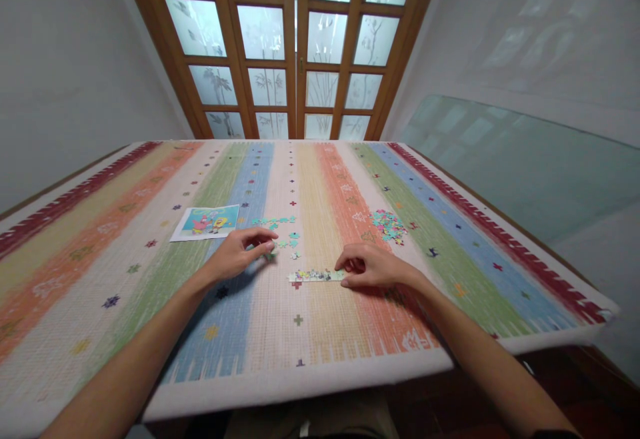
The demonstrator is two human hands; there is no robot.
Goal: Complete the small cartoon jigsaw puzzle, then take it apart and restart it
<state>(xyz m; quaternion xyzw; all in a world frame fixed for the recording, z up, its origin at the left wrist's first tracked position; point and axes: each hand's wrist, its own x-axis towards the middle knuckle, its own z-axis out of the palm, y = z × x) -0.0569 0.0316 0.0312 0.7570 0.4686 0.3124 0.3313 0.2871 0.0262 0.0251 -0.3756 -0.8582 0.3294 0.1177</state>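
My left hand (243, 252) is closed in a loose pinch, with a small teal puzzle piece (271, 255) at its thumb and fingertips. My right hand (373, 265) has thumb and forefinger closed on the right end of a joined puzzle strip (315, 275), which lies flat on the cloth. The strip is pale along its lower edge, with dark and coloured figures. Between and beyond my hands are loose teal pieces (294, 244) and a row of teal pieces (273, 221). Part of the strip's right end is hidden by my right fingers.
A printed cartoon picture (205, 223) lies left of my left hand. Beyond my right hand is a heap of mixed puzzle pieces (389, 225). A striped cloth (250, 339) covers the table. A glass panel (525, 165) leans at the right wall; glazed wooden doors (295, 59) stand behind.
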